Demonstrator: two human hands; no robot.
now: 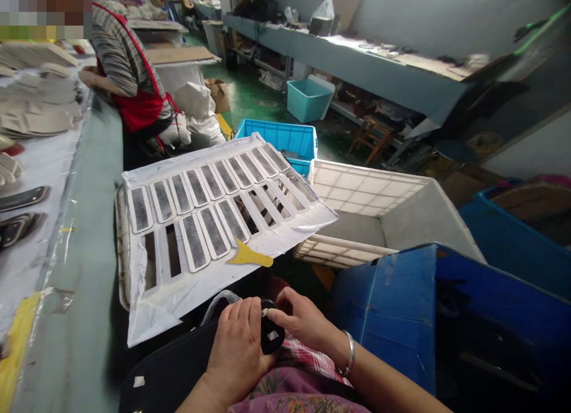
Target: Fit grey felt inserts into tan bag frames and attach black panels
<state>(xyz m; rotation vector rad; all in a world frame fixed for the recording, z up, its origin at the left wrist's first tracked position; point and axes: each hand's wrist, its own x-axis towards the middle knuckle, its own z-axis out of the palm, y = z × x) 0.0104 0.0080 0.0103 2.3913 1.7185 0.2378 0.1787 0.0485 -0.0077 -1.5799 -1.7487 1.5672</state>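
Observation:
My left hand [236, 347] is closed round a small black piece [270, 334] held over my lap. My right hand [303, 321] pinches a small pale label against the top of that black piece, fingers pressed together. Just beyond my hands lies a white backing sheet [165, 294] with rows of grey rectangular stickers [194, 240]; several slots in it are empty. A yellow curved scrap [250, 256] rests on the sheet's near edge. A black flat piece [173, 371] with a small white label lies on my lap.
A grey-green workbench [84, 318] runs along the left with pale and dark shoe pieces [20, 225]. A person in a striped top and red apron [129, 74] works further along it. White crate [383, 210], blue bins [401, 318], blue crate [285, 136] stand to the right.

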